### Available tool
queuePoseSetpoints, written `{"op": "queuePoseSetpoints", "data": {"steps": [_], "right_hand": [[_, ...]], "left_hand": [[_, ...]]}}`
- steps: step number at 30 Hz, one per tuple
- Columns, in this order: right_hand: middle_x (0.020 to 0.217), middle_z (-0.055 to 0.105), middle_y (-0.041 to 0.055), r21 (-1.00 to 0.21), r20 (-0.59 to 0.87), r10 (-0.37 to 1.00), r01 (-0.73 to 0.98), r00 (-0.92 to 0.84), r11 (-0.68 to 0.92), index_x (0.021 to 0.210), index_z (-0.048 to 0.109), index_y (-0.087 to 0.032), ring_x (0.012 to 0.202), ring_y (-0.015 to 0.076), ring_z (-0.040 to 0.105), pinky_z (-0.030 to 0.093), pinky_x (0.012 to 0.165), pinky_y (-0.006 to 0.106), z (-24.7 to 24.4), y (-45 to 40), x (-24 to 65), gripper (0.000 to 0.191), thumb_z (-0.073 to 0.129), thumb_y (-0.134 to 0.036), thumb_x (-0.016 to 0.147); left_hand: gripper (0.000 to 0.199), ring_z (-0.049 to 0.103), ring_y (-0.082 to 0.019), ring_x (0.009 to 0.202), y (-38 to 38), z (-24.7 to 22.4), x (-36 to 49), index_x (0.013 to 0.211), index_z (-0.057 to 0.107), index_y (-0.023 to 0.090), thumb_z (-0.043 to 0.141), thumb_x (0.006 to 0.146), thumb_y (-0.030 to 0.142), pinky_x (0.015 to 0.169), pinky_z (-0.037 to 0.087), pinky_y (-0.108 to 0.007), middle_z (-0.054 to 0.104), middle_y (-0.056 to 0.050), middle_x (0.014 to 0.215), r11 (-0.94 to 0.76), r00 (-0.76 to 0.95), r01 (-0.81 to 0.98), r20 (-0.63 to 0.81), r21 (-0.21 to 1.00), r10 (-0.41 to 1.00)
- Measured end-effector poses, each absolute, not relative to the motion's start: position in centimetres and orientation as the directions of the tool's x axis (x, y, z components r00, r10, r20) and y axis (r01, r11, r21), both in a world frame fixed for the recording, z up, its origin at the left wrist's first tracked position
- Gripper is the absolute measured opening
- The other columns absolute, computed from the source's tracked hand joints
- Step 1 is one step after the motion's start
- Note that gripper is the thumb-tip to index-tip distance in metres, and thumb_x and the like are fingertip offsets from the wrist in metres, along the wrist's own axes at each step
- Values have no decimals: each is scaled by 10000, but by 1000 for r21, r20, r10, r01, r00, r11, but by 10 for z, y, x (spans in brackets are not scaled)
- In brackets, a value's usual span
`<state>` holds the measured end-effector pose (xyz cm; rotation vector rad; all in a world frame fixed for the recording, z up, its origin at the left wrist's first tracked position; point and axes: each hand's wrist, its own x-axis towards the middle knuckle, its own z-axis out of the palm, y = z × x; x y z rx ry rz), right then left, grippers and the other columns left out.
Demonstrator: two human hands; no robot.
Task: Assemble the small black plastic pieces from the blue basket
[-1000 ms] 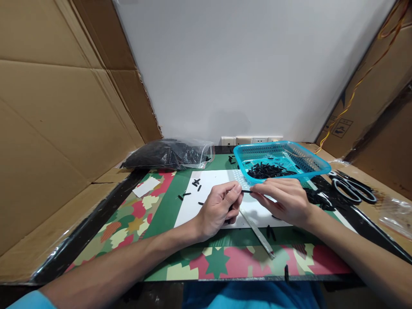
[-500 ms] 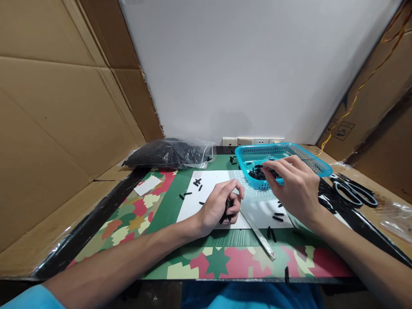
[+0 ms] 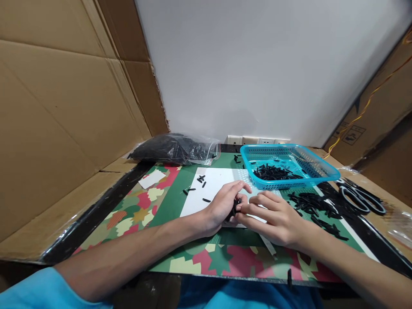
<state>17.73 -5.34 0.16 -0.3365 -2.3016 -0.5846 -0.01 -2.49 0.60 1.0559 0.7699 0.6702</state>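
Note:
My left hand [image 3: 227,205] is curled palm inward above the white sheet, holding a bunch of small black stick-like pieces [image 3: 237,207]. Against that bunch, the fingertips of my right hand [image 3: 270,216] are pressed together at a black piece. The fingers partly hide the bunch, so the single pieces are hard to make out. Behind my right hand, a blue plastic basket [image 3: 325,177] contains a heap of similar black pieces [image 3: 273,172]. Several loose pieces [image 3: 201,178] lie on the white sheet [image 3: 206,171], left of my hands.
A clear bag of black material [image 3: 170,148] lies at the back left. More black pieces [image 3: 312,204] are piled right of my right hand, near scissors [image 3: 357,197]. A pale flat strip [image 3: 268,245] lies below my right hand. Cardboard walls [image 3: 64,107] flank the table.
My right hand has moved from over the basket down and left to the bunch in my left hand. The pile on the right is now uncovered. The view has shifted slightly.

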Motion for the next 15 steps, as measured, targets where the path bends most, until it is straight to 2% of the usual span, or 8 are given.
{"op": "queuePoseSetpoints", "data": {"steps": [8, 10, 15], "right_hand": [[890, 749, 102, 409, 658, -1, 356, -753, 840, 963, 721, -114, 869, 222, 663, 515, 676, 346, 6, -56, 177, 191, 531, -117, 985], [895, 747, 106, 316, 705, 36, 359, -709, 878, 1000, 701, -126, 815, 215, 657, 511, 661, 354, 6, -56, 179, 194, 507, -129, 992], [874, 701, 78, -109, 867, 268, 365, -421, 925, 1091, 626, -184, 758, 189, 623, 516, 667, 344, 5, -47, 189, 223, 532, -50, 940]], "left_hand": [[334, 318, -56, 419, -24, 2, 0, 925, 569, 216, 561, 922, 550, 338, 250, -142, 438, 71, 623, 295, 589, -92, -186, 951, 786], [310, 326, -57, 404, -23, 3, 0, 886, 552, 213, 581, 915, 520, 332, 245, -146, 428, 74, 607, 314, 623, -55, -214, 948, 752], [367, 335, -54, 356, -23, 9, -2, 822, 501, 208, 593, 902, 554, 326, 215, -142, 382, 91, 546, 365, 688, 4, -267, 931, 674]]}}
